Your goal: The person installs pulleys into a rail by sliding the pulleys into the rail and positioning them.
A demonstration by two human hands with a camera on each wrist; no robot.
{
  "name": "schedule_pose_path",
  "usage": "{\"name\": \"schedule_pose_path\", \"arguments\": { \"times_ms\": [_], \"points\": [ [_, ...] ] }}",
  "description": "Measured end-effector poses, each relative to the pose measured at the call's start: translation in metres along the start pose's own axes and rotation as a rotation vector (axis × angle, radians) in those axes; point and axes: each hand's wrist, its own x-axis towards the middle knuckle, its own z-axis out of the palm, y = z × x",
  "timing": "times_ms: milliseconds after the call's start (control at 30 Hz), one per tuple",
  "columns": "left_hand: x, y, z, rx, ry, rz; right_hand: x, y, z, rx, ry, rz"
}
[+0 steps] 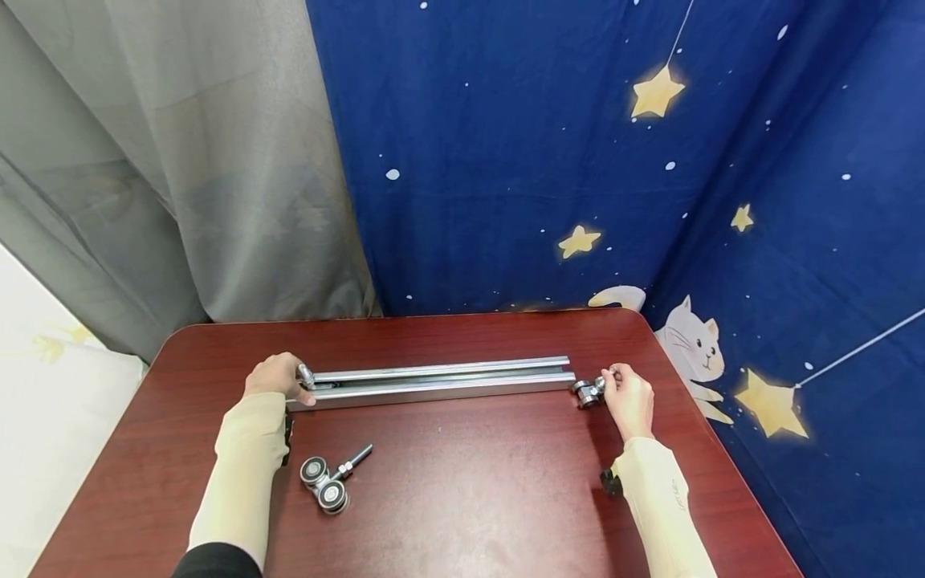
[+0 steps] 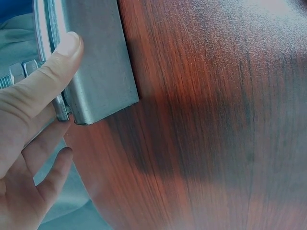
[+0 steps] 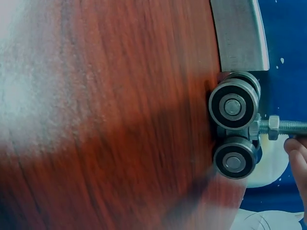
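A metal channel rail, slotted along its top, lies across the table. My left hand grips its left end. In the left wrist view the thumb lies against the side wall, and a threaded bolt with nuts sticks up from the slot beside it. At the other end, my right hand pinches the threaded stem of a roller trolley. The right wrist view has its wheels lined up at the rail's end, the stem pointing up. A second roller trolley lies on its side nearer me.
The reddish-brown wooden table has rounded back corners. Behind it hang a grey curtain and a blue star-patterned curtain. Something white is beyond the table's left edge.
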Motion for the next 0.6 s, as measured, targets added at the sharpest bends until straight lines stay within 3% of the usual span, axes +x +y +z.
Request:
{"name": "schedule_pose_path", "arguments": {
  "times_ms": [267,600],
  "points": [
    [0.000,-0.001,-0.001,0.005,0.008,0.002,0.008,0.006,-0.007,-0.036,-0.170,-0.103],
    [0.002,-0.002,0.003,0.007,0.021,0.001,0.021,0.004,-0.017,-0.161,-0.291,-0.109]
  ]
}}
